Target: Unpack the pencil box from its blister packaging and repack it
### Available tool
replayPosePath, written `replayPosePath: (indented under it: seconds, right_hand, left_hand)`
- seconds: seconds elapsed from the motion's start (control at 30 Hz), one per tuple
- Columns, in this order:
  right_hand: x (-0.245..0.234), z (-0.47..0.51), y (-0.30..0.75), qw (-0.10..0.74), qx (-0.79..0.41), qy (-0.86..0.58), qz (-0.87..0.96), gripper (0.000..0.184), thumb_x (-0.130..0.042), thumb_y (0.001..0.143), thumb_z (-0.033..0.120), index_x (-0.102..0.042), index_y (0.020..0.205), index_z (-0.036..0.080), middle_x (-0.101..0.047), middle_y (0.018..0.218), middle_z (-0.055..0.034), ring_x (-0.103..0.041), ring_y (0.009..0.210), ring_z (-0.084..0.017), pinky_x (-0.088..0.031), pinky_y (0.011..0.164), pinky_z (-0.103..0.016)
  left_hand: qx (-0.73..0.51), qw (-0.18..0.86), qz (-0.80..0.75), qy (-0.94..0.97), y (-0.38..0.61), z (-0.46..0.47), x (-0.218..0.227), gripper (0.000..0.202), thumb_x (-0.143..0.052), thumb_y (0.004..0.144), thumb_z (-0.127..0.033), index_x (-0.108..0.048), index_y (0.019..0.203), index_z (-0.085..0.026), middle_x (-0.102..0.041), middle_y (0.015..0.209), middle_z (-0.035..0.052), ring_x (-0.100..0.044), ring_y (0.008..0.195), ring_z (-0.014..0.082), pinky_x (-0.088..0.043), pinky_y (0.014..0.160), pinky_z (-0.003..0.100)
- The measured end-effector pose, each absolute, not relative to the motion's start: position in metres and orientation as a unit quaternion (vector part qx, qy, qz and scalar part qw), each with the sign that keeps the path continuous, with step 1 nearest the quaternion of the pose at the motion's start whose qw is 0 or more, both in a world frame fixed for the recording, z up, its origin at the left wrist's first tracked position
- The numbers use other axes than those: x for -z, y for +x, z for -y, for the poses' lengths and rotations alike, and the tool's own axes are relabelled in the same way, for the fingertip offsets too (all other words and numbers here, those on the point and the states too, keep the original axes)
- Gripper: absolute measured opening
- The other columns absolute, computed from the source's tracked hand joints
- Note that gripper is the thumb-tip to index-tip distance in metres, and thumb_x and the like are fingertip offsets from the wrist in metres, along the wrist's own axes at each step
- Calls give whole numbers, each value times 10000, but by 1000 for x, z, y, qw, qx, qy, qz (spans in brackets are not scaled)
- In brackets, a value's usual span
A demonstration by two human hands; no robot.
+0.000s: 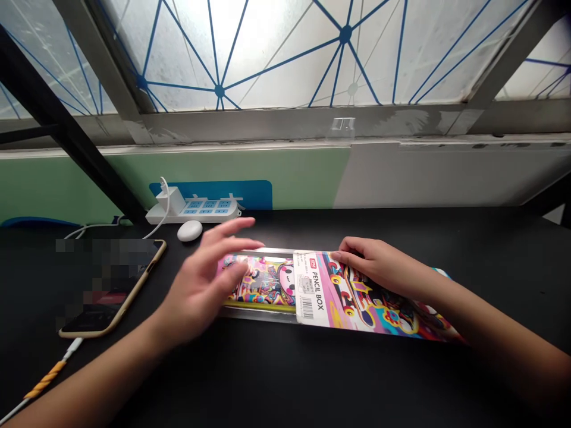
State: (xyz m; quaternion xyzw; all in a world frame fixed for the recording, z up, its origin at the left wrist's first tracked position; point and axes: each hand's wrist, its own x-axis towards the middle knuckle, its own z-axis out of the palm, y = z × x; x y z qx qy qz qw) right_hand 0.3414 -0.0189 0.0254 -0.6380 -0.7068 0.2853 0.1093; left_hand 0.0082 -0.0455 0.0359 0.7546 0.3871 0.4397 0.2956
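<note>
A flat pencil box (pixel 328 291) with a bright cartoon print and a white paper label lies on the black desk (pixel 267 374). My left hand (pixel 198 282), blurred with its fingers spread, is over the box's left end. My right hand (pixel 379 267) lies on the far edge of the box's right half, its fingers beside the label. The thumb of that hand is hidden.
A gold-edged smartphone (pixel 111 288), partly pixelated, lies left of the box with a charging cable (pixel 44 380) near it. Farther back sit a white oval case (pixel 190 230) and a white power strip (pixel 194 211). A wall and frosted window rise behind the desk.
</note>
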Motion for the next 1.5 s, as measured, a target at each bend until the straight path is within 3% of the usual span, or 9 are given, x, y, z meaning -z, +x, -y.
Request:
replayPosePath:
  seconds: [0.17, 0.27, 0.4, 0.5, 0.6, 0.8, 1.13, 1.3, 1.5]
  right_hand:
    - [-35, 14, 360, 79, -324, -611, 718, 413, -663, 827, 655, -660, 948, 260, -733, 871, -7, -650, 788, -224, -472, 630, -301]
    - [-39, 13, 367, 55, -353, -600, 716, 558, -768, 728, 651, -665, 1124, 271, -767, 1024, -28, -706, 911, -275, -539, 698, -314]
    - [-35, 12, 368, 90, -309, -613, 721, 787, -783, 675, 682, -621, 1323, 265, -722, 1249, -95, -694, 1095, -349, -581, 852, -387]
    - [-31, 13, 362, 116, -279, -625, 720, 928, -787, 625, 714, -584, 1393, 234, -662, 1357, -148, -647, 1202, -383, -563, 962, -451]
    - [-30, 13, 353, 121, -266, -634, 716, 996, -785, 604, 733, -559, 1435, 231, -624, 1420, -169, -627, 1234, -408, -561, 981, -495]
    - [-36, 4, 318, 78, -203, -625, 750, 988, -760, 605, 774, -565, 1441, 285, -563, 1490, -157, -532, 1333, -448, -432, 1099, -602]
    - [-47, -11, 218, -2, -180, -541, 822, 915, -632, 785, 756, -469, 1516, 230, -496, 1545, -182, -461, 1381, -421, -352, 1120, -562]
    - [-49, -14, 179, 14, -151, -508, 848, 844, -643, 812, 708, -479, 1512, 267, -525, 1524, -180, -473, 1362, -436, -374, 1070, -592]
    - [-41, -10, 180, 68, -114, -501, 855, 832, -599, 850, 710, -435, 1536, 269, -438, 1600, -178, -464, 1395, -433, -337, 1116, -623]
  left_hand:
    - [-622, 373, -374, 578, -6, 9, -24, 336, -503, 990, -482, -779, 990, -290, -678, 1302, 57, -486, 1386, 337, -403, 1133, 501]
    - [-628, 437, -359, 534, -2, 7, -16, 432, -433, 994, -572, -743, 1046, -276, -664, 1317, 72, -500, 1361, 327, -397, 1119, 500]
    - [-616, 443, -333, 560, 9, 19, -12, 518, -383, 990, -656, -710, 1102, -269, -630, 1381, 76, -446, 1425, 309, -315, 1179, 472]
    - [-636, 431, -345, 538, 11, 24, -15, 552, -314, 1004, -667, -699, 1070, -276, -633, 1380, 62, -446, 1428, 295, -287, 1186, 467]
    - [-660, 444, -369, 480, 11, 23, -20, 585, -263, 1006, -680, -683, 1029, -273, -652, 1354, 58, -492, 1383, 286, -314, 1160, 471]
    - [-668, 481, -382, 421, 9, 19, -22, 605, -278, 975, -727, -665, 982, -262, -684, 1301, 64, -541, 1328, 284, -397, 1084, 452]
    - [-681, 493, -378, 388, 9, 19, -27, 595, -267, 992, -700, -650, 952, -246, -685, 1270, 80, -538, 1326, 293, -358, 1114, 471]
    - [-679, 496, -369, 397, 7, 20, -26, 581, -256, 1011, -674, -651, 962, -252, -679, 1277, 76, -531, 1331, 288, -342, 1132, 469]
    - [-672, 487, -383, 406, 5, 18, -25, 576, -297, 997, -697, -665, 960, -256, -691, 1264, 69, -545, 1318, 289, -355, 1118, 456]
